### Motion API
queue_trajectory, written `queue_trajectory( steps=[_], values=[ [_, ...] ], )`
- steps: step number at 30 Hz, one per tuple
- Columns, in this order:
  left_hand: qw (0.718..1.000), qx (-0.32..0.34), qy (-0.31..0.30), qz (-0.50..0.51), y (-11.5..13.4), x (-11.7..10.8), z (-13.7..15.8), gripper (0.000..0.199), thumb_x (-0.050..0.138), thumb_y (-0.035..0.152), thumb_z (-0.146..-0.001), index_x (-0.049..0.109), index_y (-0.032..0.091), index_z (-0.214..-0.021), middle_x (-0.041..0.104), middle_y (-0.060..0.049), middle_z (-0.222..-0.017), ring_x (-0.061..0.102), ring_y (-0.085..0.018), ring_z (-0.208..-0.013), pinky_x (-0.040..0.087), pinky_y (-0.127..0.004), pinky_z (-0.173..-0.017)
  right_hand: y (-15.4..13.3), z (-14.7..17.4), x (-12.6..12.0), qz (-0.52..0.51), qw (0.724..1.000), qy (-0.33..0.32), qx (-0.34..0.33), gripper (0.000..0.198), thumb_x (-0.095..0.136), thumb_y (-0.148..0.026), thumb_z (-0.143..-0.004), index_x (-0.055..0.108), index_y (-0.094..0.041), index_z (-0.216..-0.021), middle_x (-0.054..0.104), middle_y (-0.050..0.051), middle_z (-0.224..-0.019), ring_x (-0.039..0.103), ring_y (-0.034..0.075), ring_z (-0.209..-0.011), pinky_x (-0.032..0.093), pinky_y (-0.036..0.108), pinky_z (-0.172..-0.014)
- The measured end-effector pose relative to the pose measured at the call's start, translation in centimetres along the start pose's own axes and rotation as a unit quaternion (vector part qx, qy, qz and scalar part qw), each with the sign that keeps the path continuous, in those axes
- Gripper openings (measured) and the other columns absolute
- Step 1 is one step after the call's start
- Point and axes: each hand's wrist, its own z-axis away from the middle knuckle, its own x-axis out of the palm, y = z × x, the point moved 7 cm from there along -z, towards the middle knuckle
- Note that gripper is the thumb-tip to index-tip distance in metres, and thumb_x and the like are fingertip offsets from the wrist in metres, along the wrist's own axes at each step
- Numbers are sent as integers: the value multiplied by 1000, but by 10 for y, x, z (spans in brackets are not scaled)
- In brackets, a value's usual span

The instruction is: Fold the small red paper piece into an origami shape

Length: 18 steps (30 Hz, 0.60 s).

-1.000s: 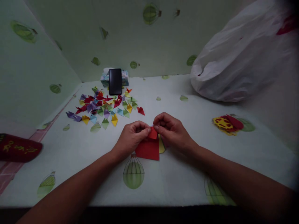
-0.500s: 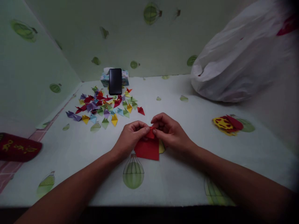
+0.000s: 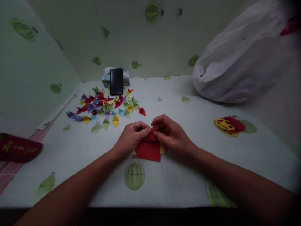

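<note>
Near the middle of the table, my left hand (image 3: 135, 135) and my right hand (image 3: 169, 133) pinch a small folded piece of red origami paper (image 3: 151, 136) between them. Its upper part is partly covered by my fingers. Just beneath it lie red paper sheets (image 3: 148, 151) on the table, with a yellow sheet (image 3: 162, 148) showing at their right side. Beyond my left hand spreads a pile of small folded paper pieces (image 3: 105, 106) in red, purple, green, blue, yellow and orange. One red folded piece (image 3: 142, 111) sits at the pile's right edge.
A black phone (image 3: 116, 82) leans upright against a patterned tissue box (image 3: 126, 78) at the back. At the right stands a large white plastic bag (image 3: 230, 66), with yellow and red cut-outs (image 3: 227, 125) in front of it. A red object with yellow characters (image 3: 20, 148) lies far left.
Very little differs. My fingers shift slightly on the small red paper, and both hands stay in the same place.
</note>
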Motion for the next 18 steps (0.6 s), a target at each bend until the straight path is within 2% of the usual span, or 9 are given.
queue_trajectory(
  steps=[5, 11, 18],
  values=[
    [1000, 12, -4, -3, 1, -1, -1, 25, 77, 38, -77, 68, 14, -75, 67, -1, -69, 57, -11, -63, 43, -24, -64, 1, -2, -1, -34, 999, 4, 20, 18, 60, -16, -81, 54, -21, -97, 54, -3, -73, 51, 12, -65, 40, 26, -58],
    [1000, -10, 6, 2, -4, -4, -3, 25, 78, 38, -74, 70, 15, -80, 65, 0, -69, 56, -11, -63, 43, -25, -63, 9, -4, -7, -18, 997, 18, 68, 4, 62, -20, -79, 59, -19, -82, 55, -2, -70, 49, 12, -63, 37, 26, -57],
    [1000, -19, 3, 1, -7, -7, -4, 24, 79, 37, -74, 69, 16, -80, 65, 0, -69, 56, -10, -61, 43, -25, -63, 10, -5, -13, -26, 995, 45, 85, 6, 64, -22, -77, 60, -19, -80, 55, -2, -68, 49, 12, -63, 37, 27, -58]
  ],
)
